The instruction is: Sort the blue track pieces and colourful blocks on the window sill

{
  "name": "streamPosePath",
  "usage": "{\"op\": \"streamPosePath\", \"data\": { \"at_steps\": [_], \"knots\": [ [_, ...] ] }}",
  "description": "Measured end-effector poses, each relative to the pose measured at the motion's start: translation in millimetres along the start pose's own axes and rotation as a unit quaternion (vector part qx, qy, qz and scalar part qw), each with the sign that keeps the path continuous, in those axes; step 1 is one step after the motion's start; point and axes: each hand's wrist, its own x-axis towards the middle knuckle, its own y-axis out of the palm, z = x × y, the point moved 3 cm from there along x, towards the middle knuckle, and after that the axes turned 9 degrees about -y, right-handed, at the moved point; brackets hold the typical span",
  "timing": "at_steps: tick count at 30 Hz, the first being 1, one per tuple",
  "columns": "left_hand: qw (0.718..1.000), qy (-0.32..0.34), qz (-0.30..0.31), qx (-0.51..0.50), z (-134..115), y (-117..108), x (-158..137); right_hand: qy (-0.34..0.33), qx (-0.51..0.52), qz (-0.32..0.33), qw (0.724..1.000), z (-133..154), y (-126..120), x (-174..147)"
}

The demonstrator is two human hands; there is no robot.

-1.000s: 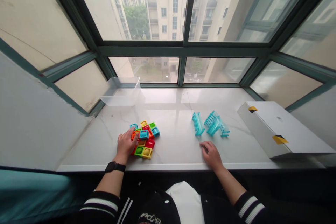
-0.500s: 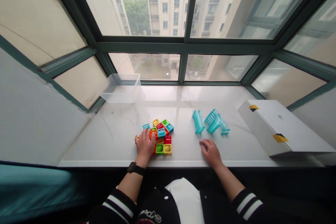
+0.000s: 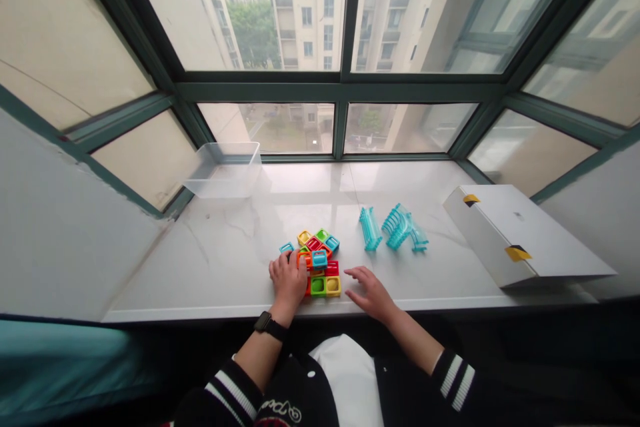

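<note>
My left hand (image 3: 289,280) is closed round the left side of a cluster of colourful plastic building blocks, its fingers against an orange block (image 3: 305,260). Beside that is a blue block (image 3: 319,259), raised above the others. Red, green and yellow blocks lie around it, with a green block (image 3: 318,287) and a yellow block (image 3: 333,286) at the front. My palm and fingers hide the cluster's left part. My right hand (image 3: 373,292) is open and empty just right of the blocks, thumb and fingers apart, not touching them.
Clear turquoise plastic track pieces (image 3: 370,229) lie on the white sill (image 3: 240,260), right of the blocks. A transparent bin (image 3: 225,180) stands at the back left. At the right is a white box (image 3: 530,233) with yellow-black tabs. Windows border the sill.
My left hand and the block cluster have shifted right together. My right hand has moved left towards the blocks, and its fingers have spread. The view has turned slightly.
</note>
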Motion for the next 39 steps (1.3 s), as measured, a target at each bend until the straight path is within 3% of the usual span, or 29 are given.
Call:
{"op": "streamPosePath", "data": {
  "at_steps": [4,12,14,19,21,39],
  "knots": [
    [1.000,0.009,0.008,-0.010,-2.8,-3.7,-4.6,-0.027,0.033,0.024,0.999,19.8,9.4,10.7],
    [0.999,0.031,0.001,-0.026,-3.7,-9.0,-6.2,-0.021,0.043,0.038,0.998,18.0,8.6,6.3],
    [0.997,0.072,-0.004,-0.038,-11.5,-13.4,-6.9,-0.023,0.039,0.041,0.998,17.7,9.0,5.9],
    [0.962,0.264,0.029,-0.058,-36.2,-20.4,-14.8,-0.019,0.022,0.050,0.998,18.7,10.1,6.4],
    [0.953,0.296,0.043,-0.051,-38.4,-18.6,-17.3,-0.018,0.018,0.051,0.998,18.8,10.7,6.1],
    [0.957,0.283,0.043,-0.052,-30.9,-6.5,-19.2,-0.003,0.014,0.053,0.998,14.3,4.1,9.1]
  ]
}}
